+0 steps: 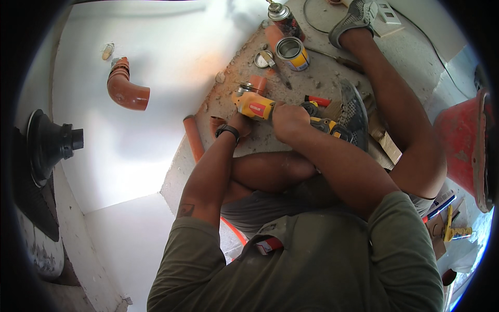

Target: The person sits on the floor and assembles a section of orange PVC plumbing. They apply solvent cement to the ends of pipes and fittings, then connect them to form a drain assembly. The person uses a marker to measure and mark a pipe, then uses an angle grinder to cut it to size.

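Note:
My right hand (291, 122) is wrapped round the rear of a yellow angle grinder (254, 106). The metal head of the tool points up and left, close against a short orange pipe piece (258, 82) on the floor. My left hand (241, 124), with a dark band on its wrist, is curled just under the grinder's head; its fingers are mostly hidden, and what they grip does not show. An orange pipe length (193, 138) and a small orange pipe fitting (217, 125) lie left of that hand. Right of my right hand lies another yellow-and-black power tool (327, 126).
Beyond the grinder stand an open tin (292, 53), its lid (263, 59) and a spray can (281, 15). Rubble dots the concrete floor. An orange elbow pipe (127, 91) sticks out of the white wall. A red bucket (457, 148) stands at right, a black fitting (52, 144) at left.

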Demonstrator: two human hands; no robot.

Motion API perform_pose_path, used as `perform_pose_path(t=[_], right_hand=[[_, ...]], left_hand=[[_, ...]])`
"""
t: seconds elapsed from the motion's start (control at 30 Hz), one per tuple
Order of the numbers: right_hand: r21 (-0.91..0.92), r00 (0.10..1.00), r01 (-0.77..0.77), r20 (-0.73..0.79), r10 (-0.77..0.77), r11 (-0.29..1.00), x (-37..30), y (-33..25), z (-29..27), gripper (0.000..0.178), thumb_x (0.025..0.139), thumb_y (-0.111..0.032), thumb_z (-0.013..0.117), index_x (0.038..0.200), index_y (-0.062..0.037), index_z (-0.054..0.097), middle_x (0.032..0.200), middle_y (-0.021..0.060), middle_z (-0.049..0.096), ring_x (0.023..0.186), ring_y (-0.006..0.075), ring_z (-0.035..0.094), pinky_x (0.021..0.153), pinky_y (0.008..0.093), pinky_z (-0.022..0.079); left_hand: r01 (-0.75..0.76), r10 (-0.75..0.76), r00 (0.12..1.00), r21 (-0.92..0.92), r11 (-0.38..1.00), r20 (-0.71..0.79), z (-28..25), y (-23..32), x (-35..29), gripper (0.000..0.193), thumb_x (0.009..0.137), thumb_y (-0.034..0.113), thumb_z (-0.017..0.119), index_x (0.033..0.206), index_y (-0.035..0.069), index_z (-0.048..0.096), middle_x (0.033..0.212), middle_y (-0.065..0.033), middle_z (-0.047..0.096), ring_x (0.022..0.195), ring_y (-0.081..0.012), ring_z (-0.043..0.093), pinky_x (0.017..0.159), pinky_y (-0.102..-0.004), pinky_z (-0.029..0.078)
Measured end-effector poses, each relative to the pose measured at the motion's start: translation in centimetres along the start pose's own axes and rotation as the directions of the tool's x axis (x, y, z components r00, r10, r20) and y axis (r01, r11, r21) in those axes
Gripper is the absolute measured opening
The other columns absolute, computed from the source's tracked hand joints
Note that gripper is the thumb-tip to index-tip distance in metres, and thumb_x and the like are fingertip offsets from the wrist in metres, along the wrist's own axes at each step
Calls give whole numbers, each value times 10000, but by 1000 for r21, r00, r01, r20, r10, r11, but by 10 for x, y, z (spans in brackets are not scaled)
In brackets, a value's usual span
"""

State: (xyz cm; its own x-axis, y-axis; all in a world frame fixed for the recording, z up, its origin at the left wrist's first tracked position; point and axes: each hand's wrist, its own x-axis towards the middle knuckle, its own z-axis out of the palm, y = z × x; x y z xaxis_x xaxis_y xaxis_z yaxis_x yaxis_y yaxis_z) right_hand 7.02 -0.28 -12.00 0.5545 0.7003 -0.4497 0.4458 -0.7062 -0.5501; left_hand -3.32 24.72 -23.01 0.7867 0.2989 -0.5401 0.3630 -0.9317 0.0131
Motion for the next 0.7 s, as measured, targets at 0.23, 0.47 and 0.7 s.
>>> perform_pose_path(t=[0.23,0.47,0.7], right_hand=[[9,1000,18,8,-18,1000,-8,1,-9,509,831,-93,712,1281,34,512,1156,190,708,1081,302,709,898,390,563],[19,982,189,-10,-189,982,-62,12,-50,458,872,-133,653,1269,33,495,1174,208,702,1119,324,693,931,413,552],[205,986,140,-119,-118,969,-81,54,-76,533,782,-203,703,1217,49,526,1145,271,681,1150,384,655,979,455,518]], left_hand=[[-7,-17,989,-162,987,-148,1,3,-3,409,882,63,520,1271,6,635,1290,-196,648,1276,-373,552,1086,-424,437],[-36,42,998,-133,990,43,-16,5,-18,351,923,172,597,1244,29,603,1272,-168,659,1203,-317,612,1020,-408,463],[197,-218,976,-342,919,-22,-54,30,-47,699,821,326,759,1336,-44,464,1221,-257,643,1149,-347,633,992,-415,477]])
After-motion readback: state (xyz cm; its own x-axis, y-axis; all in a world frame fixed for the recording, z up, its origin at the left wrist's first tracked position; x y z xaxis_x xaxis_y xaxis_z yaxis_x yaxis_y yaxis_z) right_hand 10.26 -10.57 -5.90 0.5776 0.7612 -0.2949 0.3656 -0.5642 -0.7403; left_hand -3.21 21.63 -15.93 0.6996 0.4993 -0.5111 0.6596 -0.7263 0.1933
